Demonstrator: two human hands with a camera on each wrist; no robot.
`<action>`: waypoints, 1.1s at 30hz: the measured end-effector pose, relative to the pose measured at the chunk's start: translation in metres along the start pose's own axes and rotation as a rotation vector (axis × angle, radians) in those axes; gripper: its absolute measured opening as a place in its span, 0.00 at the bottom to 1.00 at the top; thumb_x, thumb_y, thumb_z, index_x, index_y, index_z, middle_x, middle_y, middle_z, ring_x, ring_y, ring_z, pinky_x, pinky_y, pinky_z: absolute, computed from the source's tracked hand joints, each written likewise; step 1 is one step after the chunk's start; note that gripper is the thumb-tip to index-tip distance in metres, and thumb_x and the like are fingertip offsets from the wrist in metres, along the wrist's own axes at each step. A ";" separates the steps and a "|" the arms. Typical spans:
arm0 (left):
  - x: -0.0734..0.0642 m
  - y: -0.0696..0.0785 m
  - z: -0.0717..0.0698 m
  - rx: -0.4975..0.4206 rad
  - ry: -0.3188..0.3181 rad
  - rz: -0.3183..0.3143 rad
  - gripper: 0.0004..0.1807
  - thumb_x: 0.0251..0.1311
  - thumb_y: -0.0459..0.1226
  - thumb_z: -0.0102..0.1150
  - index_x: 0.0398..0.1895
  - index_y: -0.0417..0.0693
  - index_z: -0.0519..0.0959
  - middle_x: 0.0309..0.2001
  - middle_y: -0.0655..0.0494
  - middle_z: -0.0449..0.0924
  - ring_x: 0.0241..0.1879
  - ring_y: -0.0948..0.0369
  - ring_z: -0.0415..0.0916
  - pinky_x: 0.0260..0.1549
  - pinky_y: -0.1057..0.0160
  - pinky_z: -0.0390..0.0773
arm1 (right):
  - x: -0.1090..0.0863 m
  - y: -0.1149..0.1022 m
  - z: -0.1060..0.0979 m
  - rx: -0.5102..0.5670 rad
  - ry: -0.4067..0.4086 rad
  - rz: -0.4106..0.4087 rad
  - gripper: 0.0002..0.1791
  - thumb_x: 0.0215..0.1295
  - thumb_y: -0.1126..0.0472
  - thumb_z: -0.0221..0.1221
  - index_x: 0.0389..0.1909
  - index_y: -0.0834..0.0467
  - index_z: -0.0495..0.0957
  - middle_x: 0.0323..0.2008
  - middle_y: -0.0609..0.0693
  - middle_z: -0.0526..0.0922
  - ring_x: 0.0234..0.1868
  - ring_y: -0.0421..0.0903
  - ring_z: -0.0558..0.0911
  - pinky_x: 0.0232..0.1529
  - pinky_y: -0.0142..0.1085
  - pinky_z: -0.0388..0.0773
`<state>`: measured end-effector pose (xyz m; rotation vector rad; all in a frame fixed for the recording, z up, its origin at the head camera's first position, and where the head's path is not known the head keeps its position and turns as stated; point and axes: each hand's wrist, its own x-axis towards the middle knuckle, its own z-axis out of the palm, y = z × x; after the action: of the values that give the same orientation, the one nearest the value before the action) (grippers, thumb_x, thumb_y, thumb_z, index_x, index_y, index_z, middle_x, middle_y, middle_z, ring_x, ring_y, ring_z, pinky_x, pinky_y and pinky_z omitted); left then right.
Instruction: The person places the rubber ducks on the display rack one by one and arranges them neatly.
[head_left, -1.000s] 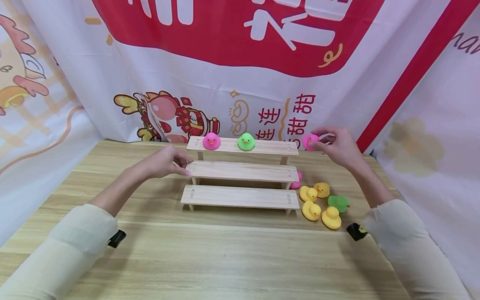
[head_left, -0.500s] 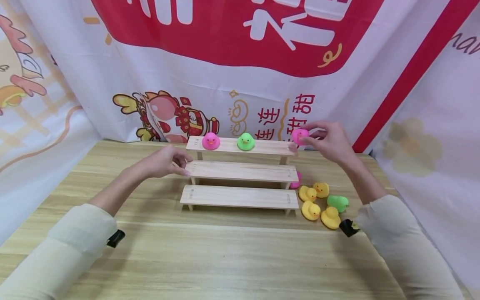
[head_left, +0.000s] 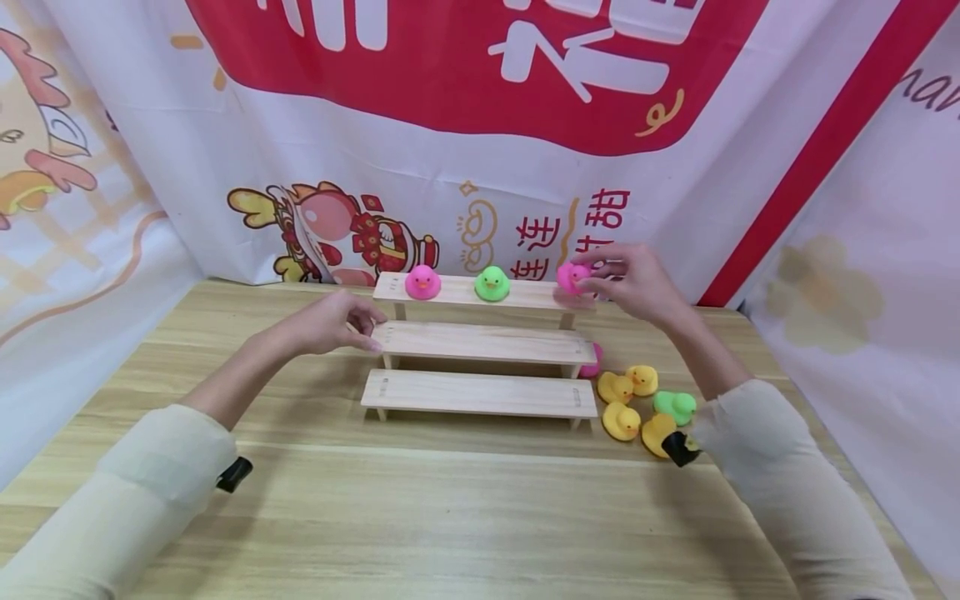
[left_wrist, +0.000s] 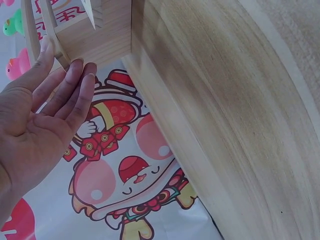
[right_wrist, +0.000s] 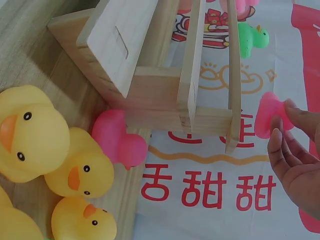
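Observation:
A three-tier wooden display rack [head_left: 483, 342] stands on the table, its middle tier's left end pinched by my left hand [head_left: 330, 323]. In the left wrist view, the thumb and fingertips [left_wrist: 75, 65] close on that board's edge. My right hand [head_left: 633, 279] pinches a pink rubber duck [head_left: 572, 278] at the right end of the top tier. The right wrist view shows this duck [right_wrist: 267, 115] slightly off the board, base toward it. On the top tier sit another pink duck [head_left: 423, 283] at the left and a green duck [head_left: 492, 284] near the middle.
Right of the rack lie several yellow ducks [head_left: 621, 422] and a green duck [head_left: 675, 407]. A pink duck [head_left: 592, 360] is partly hidden behind the rack's right side. A printed cloth [head_left: 450, 167] hangs close behind the rack.
My right hand has moved left with the pink duck, from beyond the rack's right side to over the top tier's right end. The left hand has stayed at the middle tier.

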<state>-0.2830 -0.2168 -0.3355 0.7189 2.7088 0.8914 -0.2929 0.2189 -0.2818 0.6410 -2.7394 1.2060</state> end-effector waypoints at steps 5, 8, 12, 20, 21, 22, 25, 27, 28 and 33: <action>-0.001 0.000 0.000 -0.003 0.001 0.007 0.22 0.59 0.31 0.75 0.53 0.26 0.82 0.32 0.52 0.84 0.35 0.58 0.79 0.38 0.63 0.80 | 0.004 0.000 0.003 -0.013 -0.010 -0.001 0.18 0.68 0.67 0.68 0.57 0.64 0.84 0.52 0.62 0.85 0.44 0.57 0.86 0.35 0.34 0.84; -0.001 0.001 0.000 -0.003 0.002 0.006 0.22 0.59 0.31 0.75 0.54 0.26 0.82 0.32 0.52 0.84 0.35 0.58 0.79 0.38 0.63 0.80 | 0.007 -0.001 0.004 -0.030 -0.019 -0.006 0.18 0.68 0.66 0.68 0.57 0.64 0.84 0.52 0.62 0.85 0.46 0.57 0.85 0.38 0.32 0.83; -0.001 0.002 0.000 -0.003 0.001 0.000 0.22 0.60 0.32 0.74 0.54 0.26 0.81 0.32 0.52 0.84 0.35 0.59 0.79 0.38 0.63 0.80 | 0.010 -0.001 0.006 -0.047 -0.026 -0.013 0.18 0.68 0.67 0.68 0.58 0.64 0.83 0.53 0.62 0.84 0.48 0.57 0.85 0.41 0.28 0.80; -0.002 0.002 0.000 -0.009 0.001 0.007 0.22 0.60 0.31 0.74 0.54 0.25 0.81 0.31 0.52 0.84 0.34 0.59 0.78 0.37 0.64 0.80 | 0.015 -0.004 0.010 -0.066 -0.033 -0.009 0.18 0.67 0.65 0.69 0.56 0.63 0.83 0.49 0.60 0.86 0.45 0.54 0.84 0.44 0.33 0.82; -0.002 0.002 0.000 -0.009 0.001 0.009 0.22 0.60 0.31 0.74 0.54 0.25 0.81 0.31 0.52 0.83 0.34 0.59 0.78 0.37 0.64 0.80 | 0.016 -0.004 0.011 -0.069 -0.037 -0.008 0.18 0.67 0.65 0.69 0.55 0.63 0.84 0.49 0.60 0.86 0.45 0.54 0.84 0.44 0.34 0.82; -0.002 0.002 0.000 -0.011 0.001 0.009 0.22 0.60 0.31 0.74 0.54 0.25 0.81 0.31 0.52 0.83 0.34 0.59 0.78 0.36 0.64 0.80 | 0.017 -0.005 0.011 -0.074 -0.040 -0.010 0.17 0.66 0.65 0.70 0.55 0.63 0.84 0.49 0.59 0.86 0.45 0.54 0.84 0.44 0.35 0.82; -0.002 0.002 0.000 -0.012 0.003 0.013 0.22 0.59 0.30 0.74 0.54 0.25 0.81 0.31 0.52 0.83 0.34 0.59 0.78 0.36 0.65 0.79 | 0.019 -0.006 0.012 -0.080 -0.057 -0.016 0.16 0.66 0.65 0.69 0.54 0.63 0.85 0.49 0.60 0.86 0.45 0.55 0.84 0.45 0.35 0.82; -0.002 0.002 0.000 -0.013 0.005 0.015 0.22 0.59 0.30 0.74 0.54 0.25 0.81 0.30 0.52 0.83 0.34 0.59 0.78 0.36 0.65 0.79 | 0.021 -0.007 0.013 -0.087 -0.070 -0.020 0.16 0.66 0.65 0.69 0.54 0.63 0.85 0.48 0.60 0.85 0.45 0.55 0.83 0.44 0.33 0.81; -0.002 0.002 0.000 -0.013 0.006 0.015 0.22 0.59 0.30 0.74 0.54 0.25 0.81 0.30 0.52 0.83 0.34 0.59 0.78 0.36 0.65 0.79 | 0.022 -0.007 0.013 -0.091 -0.076 -0.021 0.16 0.66 0.66 0.69 0.54 0.63 0.86 0.48 0.60 0.85 0.44 0.55 0.82 0.44 0.33 0.81; -0.002 0.002 0.000 -0.018 0.008 0.018 0.23 0.59 0.31 0.75 0.54 0.25 0.81 0.31 0.52 0.83 0.33 0.59 0.78 0.36 0.65 0.79 | 0.025 -0.005 0.015 -0.095 -0.111 -0.034 0.15 0.67 0.67 0.68 0.54 0.64 0.86 0.44 0.61 0.86 0.40 0.54 0.80 0.39 0.31 0.77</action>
<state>-0.2800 -0.2164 -0.3340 0.7391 2.7019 0.9230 -0.3120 0.1966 -0.2822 0.7626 -2.8430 1.0564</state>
